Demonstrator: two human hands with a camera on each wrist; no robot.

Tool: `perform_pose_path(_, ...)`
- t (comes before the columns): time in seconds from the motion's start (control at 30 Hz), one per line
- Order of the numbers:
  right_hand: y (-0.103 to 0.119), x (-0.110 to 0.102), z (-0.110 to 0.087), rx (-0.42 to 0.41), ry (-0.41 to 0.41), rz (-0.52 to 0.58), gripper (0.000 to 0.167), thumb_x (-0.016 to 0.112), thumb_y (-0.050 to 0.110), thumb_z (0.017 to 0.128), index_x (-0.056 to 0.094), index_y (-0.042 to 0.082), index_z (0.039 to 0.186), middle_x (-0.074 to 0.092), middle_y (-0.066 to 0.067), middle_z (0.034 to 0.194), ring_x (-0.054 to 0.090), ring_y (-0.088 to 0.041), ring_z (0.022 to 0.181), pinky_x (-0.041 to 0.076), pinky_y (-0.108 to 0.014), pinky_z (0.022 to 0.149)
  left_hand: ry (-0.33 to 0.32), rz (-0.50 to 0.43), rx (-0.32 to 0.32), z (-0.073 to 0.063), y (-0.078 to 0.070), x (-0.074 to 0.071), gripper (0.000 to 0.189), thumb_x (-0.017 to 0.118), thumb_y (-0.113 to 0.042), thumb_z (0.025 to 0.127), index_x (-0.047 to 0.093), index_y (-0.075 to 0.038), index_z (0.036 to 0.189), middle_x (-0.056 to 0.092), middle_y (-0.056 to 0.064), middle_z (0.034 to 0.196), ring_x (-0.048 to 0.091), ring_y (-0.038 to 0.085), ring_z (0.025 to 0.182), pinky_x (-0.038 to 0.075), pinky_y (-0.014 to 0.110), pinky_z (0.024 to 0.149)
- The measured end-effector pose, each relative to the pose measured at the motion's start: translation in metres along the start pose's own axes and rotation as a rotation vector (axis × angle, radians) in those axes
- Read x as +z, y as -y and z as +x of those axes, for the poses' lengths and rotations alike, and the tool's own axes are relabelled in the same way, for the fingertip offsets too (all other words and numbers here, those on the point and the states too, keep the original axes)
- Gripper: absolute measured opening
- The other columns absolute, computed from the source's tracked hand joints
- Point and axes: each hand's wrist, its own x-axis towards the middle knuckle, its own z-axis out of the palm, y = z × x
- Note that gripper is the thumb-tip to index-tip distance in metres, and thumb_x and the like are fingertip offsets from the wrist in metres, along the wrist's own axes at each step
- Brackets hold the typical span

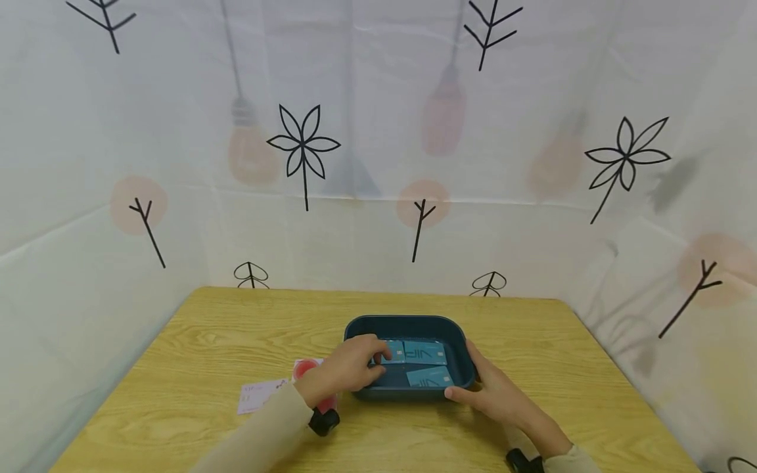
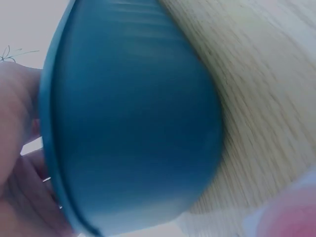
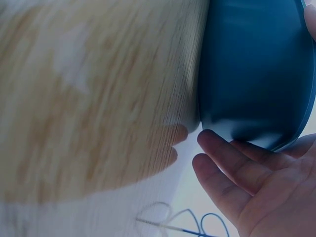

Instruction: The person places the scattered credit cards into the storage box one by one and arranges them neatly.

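I see the tray lying lengthwise across lower centre, right hand gripping its right end, left hand nearer the leftmost card, pinch unclear.

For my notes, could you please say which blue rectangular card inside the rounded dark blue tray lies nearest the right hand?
The blue rectangular card in the near right corner; the other two cards lie farther back.

Cards in tray on table
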Motion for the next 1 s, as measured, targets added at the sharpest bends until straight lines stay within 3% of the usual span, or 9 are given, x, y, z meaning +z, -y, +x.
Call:
perform_pose_path(0.4,0.0,0.003,0.002,0.017,0.002,0.013,0.111,0.072,0.049,0.081,-0.001,0.007,0.153,0.019,-0.023,0.154,0.045,-0.034,0.127,0.037,-0.051,0.101,-0.068,-0.107,-0.004,-0.027,0.01,-0.02,0.018,0.066,-0.014,0.09,0.066,-0.014,0.109,0.057,0.001,0.095,0.057,0.015,0.088,0.048,0.025,0.076)
perform_pose_path(0.63,0.0,0.002,0.004,-0.002,0.008,0.035,0.109,0.072,0.046,0.082,-0.001,0.008,0.153,0.022,-0.024,0.152,0.048,-0.034,0.125,0.042,-0.048,0.097,-0.133,-0.066,-0.037,-0.042,0.024,-0.033,0.016,0.069,-0.012,0.088,0.066,-0.014,0.103,0.057,0.001,0.092,0.055,0.015,0.083,0.048,0.026,0.071)
perform_pose_path(0.83,0.002,0.0,0.004,-0.014,0.005,0.041,0.109,0.073,0.044,0.081,0.0,0.007,0.153,0.026,-0.026,0.15,0.051,-0.033,0.121,0.044,-0.046,0.095,-0.168,-0.022,-0.038,-0.054,0.041,-0.034,0.016,0.07,-0.012,0.086,0.066,-0.01,0.102,0.055,-0.002,0.088,0.054,0.017,0.08,0.046,0.027,0.067)
perform_pose_path(1.0,0.003,0.0,0.002,-0.002,0.015,0.018,0.109,0.072,0.046,0.082,-0.001,0.004,0.153,0.025,-0.027,0.15,0.051,-0.033,0.122,0.044,-0.047,0.096,-0.17,-0.017,-0.106,-0.067,0.057,-0.034,0.018,0.069,-0.012,0.086,0.065,-0.011,0.103,0.055,-0.001,0.089,0.054,0.017,0.079,0.046,0.03,0.068)
